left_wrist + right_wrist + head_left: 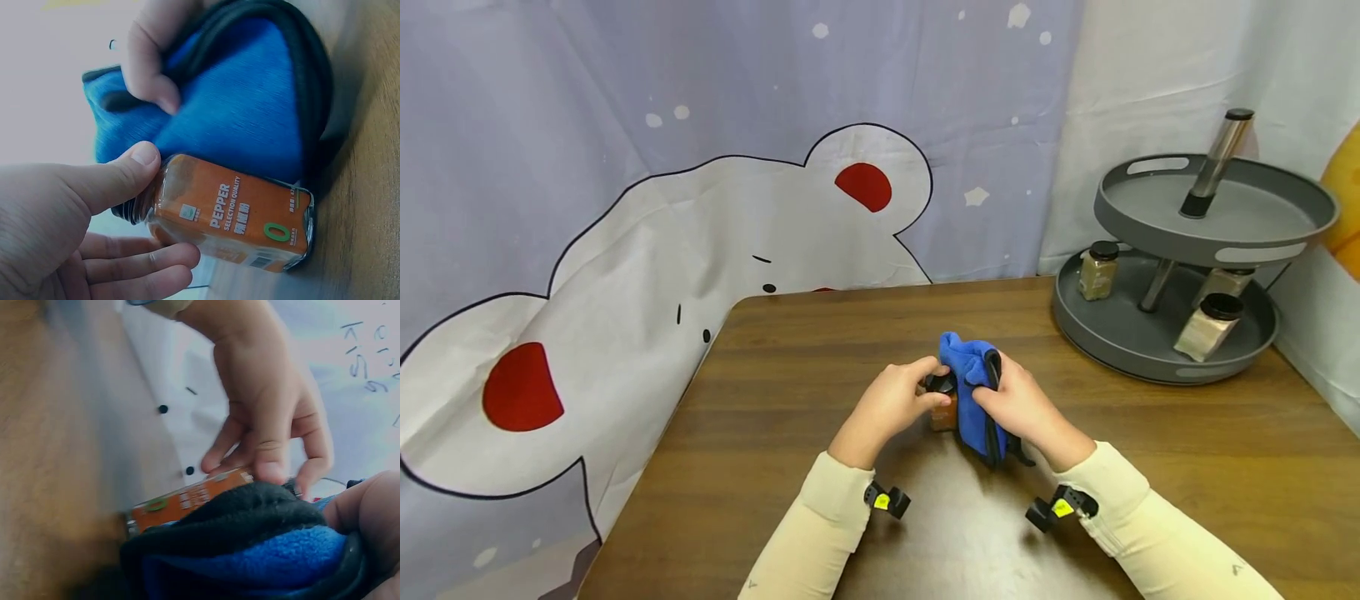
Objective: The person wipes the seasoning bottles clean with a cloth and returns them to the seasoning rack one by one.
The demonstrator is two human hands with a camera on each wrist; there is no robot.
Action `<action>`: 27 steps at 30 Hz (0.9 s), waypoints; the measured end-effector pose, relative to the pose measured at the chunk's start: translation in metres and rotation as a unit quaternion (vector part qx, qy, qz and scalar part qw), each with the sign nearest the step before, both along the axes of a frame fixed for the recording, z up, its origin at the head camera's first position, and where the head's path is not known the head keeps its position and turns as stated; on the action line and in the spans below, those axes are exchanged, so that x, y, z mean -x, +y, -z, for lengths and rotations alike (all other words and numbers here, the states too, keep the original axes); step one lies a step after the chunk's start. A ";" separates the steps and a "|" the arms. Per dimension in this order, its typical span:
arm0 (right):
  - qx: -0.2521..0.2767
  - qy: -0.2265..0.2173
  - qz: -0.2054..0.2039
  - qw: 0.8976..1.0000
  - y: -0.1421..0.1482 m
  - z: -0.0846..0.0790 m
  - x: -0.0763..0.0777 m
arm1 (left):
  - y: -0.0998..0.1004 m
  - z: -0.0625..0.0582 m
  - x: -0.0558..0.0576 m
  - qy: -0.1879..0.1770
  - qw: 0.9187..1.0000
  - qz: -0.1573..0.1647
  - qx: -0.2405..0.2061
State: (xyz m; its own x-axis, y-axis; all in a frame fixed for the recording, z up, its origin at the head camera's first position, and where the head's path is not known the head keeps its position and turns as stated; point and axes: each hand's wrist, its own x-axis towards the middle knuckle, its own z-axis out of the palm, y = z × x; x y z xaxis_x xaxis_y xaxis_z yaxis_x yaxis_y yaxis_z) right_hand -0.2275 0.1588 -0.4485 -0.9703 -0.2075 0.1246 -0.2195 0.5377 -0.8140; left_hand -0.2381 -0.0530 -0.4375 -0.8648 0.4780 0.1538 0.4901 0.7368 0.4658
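Observation:
My left hand [892,400] grips a square pepper jar [231,212] near its black lid, thumb on one side and fingers curled round the other. An orange label marked PEPPER covers the jar, which stands on the table in the head view. Bunched in my right hand [1013,400] is a blue cloth [973,417] with black edging. It lies against the jar's right side, and its lower end hangs to the tabletop. In the right wrist view, the cloth's black edge [250,515] hides part of the jar.
At the back right stands a two-tier grey round rack [1165,367]. Its lower tier bears a spice jar [1098,271] at the left and a tilted jar [1208,327] at the right, with another behind. A patterned curtain [715,225] hangs behind the wooden table [820,333].

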 end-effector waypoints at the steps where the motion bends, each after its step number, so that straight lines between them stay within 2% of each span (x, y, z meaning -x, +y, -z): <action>1: 0.004 0.002 0.003 1.000 0.001 -0.002 -0.001 | 0.000 0.001 0.000 0.000 1.000 0.000 -0.001; 5: 0.025 0.016 0.011 0.999 0.002 -0.003 0.000 | 0.000 0.002 0.001 -0.004 1.000 0.001 -0.004; 12: -0.009 0.000 0.001 1.000 0.000 0.020 0.007 | 0.000 0.002 0.002 -0.005 1.000 0.007 -0.007; 15: -0.006 -0.011 -0.010 1.000 -0.001 0.024 0.008 | 0.000 0.003 0.002 -0.006 1.000 0.005 -0.009; 23: 0.027 -0.004 0.000 1.000 0.003 -0.001 0.000 | 0.000 0.005 0.001 -0.006 1.000 0.007 -0.014; 27: 0.019 0.001 0.015 1.000 0.002 -0.001 0.000 | 0.000 0.004 0.002 -0.003 1.000 0.006 -0.017</action>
State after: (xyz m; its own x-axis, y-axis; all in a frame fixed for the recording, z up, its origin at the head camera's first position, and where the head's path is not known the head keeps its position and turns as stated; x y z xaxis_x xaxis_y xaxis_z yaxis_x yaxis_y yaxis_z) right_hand -0.2276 0.1609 -0.4475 -0.9755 -0.1742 0.1341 -0.2061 0.5134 -0.8330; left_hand -0.2397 -0.0534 -0.4412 -0.8597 0.4834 0.1652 0.4965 0.7146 0.4928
